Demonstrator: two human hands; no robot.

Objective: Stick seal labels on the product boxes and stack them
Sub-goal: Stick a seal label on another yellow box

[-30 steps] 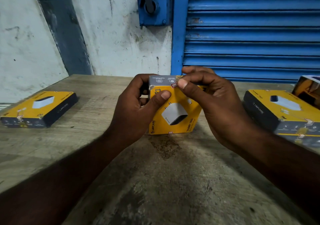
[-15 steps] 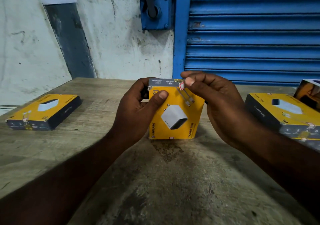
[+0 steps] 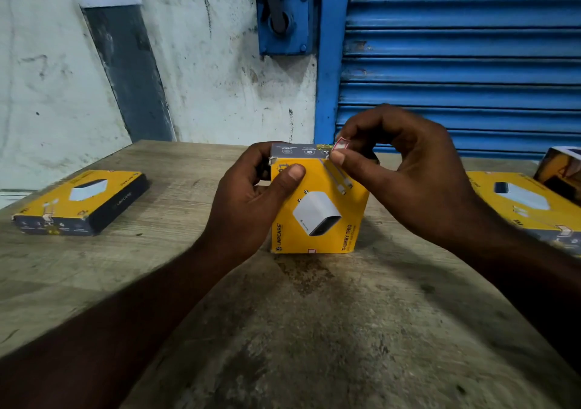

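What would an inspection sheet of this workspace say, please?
Surface: worn wooden table, stained in the middle.
Job's things: upright box stands at the centre; seal label is at its top right corner and seems not yet pressed down; left flat box; right flat box, with a cropped box beyond it.
Clutter: nothing seen.
Hands: left hand grips the upright box, thumb on its front; right hand pinches the seal label.
Cables: nothing seen.
Surroundings: blue shutter, scuffed white wall, blue bracket.
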